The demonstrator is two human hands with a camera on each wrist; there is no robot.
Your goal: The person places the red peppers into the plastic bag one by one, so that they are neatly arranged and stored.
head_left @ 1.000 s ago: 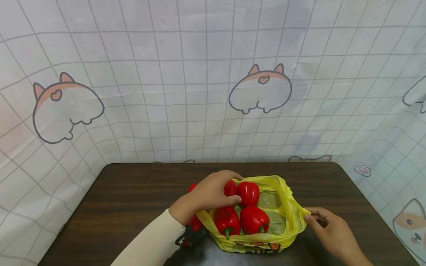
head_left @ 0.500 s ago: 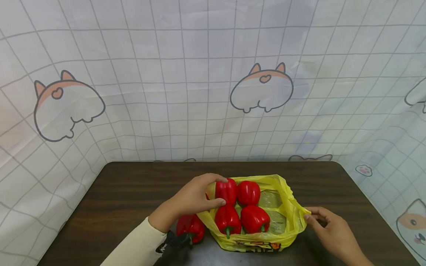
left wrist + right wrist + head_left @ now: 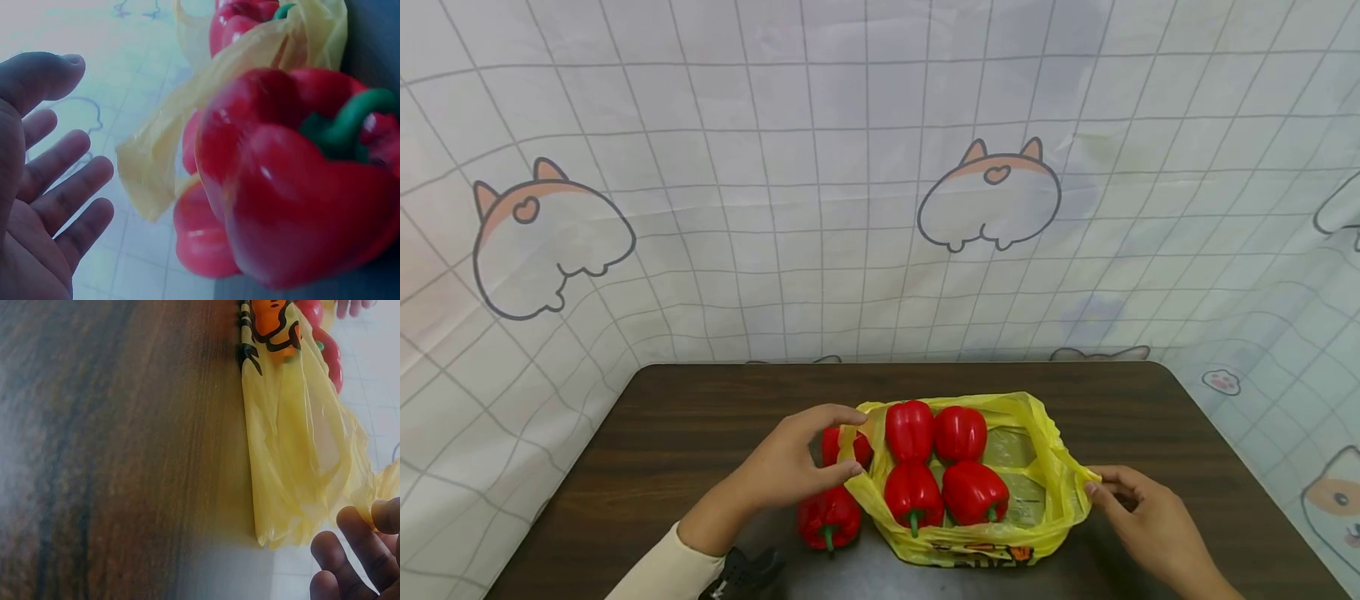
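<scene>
A yellow plastic bag (image 3: pixel 1063 492) lies on its base with its mouth spread wide, and several red bell peppers (image 3: pixel 912 432) sit inside at its left and middle. My right hand (image 3: pixel 1153 521) pinches the bag's right edge between thumb and fingers; the right wrist view shows that pinched plastic (image 3: pixel 359 494) up close. At the bag's left edge is my left hand (image 3: pixel 793 458), thumb and fingers apart and holding nothing. Two more bell peppers are outside the bag on the left, one in front (image 3: pixel 829 517) and one behind it (image 3: pixel 831 446), partly hidden by the bag's rim.
The dark wood-grain table (image 3: pixel 700 433) stretches out to both sides and behind the bag. A white grid-patterned cloth (image 3: pixel 820 208) with cartoon animals hangs behind and beside the table. A black strap (image 3: pixel 745 575) is at my left wrist.
My left hand has let go of a bell pepper at the bag's back left and drawn away leftward, uncovering the two outside peppers. My right hand keeps its place on the bag.
</scene>
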